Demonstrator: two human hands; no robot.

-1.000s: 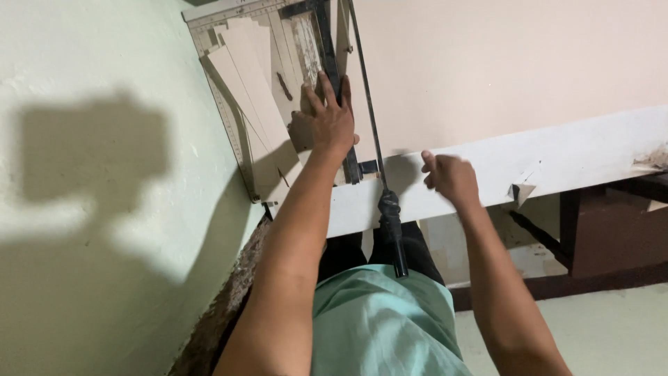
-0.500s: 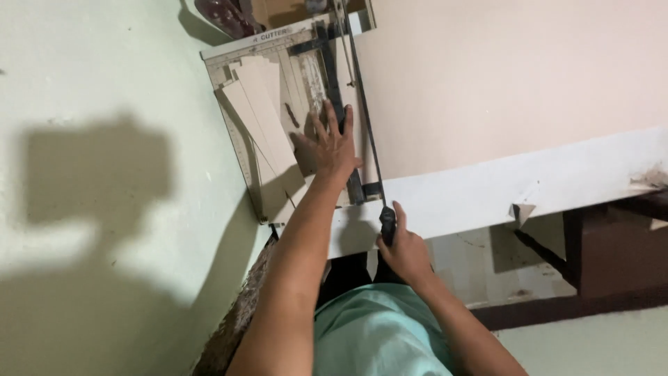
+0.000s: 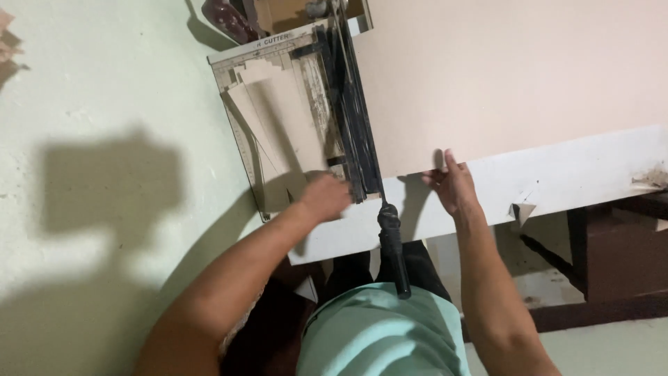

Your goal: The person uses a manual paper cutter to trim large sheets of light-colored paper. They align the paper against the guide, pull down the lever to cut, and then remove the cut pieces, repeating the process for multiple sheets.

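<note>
**A:** ok starting closest to the camera, the person's mint green shirt (image 3: pixel 379 334) is filling the bottom of the shot, and the cutter's black handle (image 3: pixel 393 247) is hanging out over it, past the counter (image 3: pixel 557 174) edge. Nobody's holding that handle

**B:** yeah, both arms are reaching up past it. What's each grip doing?

**A:** left hand (image 3: pixel 323 198) is sitting curled at the near edge of the paper cutter (image 3: pixel 292 118), right on the bottom of the cut tan strips (image 3: pixel 275 125). It's blurry, so I can't tell if that grip is closed on a strip or just pressing down

**B:** and the right one?

**A:** right hand (image 3: pixel 452 184) is pinching the near edge of the big tan sheet (image 3: pixel 508 76), thumb up on top, fingers tucked under, so the grip is closed on the sheet

**B:** where's the sheet lying?

**A:** it's spreading flat over the white counter, its left edge running along the black blade arm (image 3: pixel 355 111), which is lying down flat on the cutter. The strips are fanning out on the cutter's gridded bed, left of the blade, and further back a dark reddish object (image 3: pixel 226 17) is sitting by the pale green wall (image 3: pixel 104 104)
</note>
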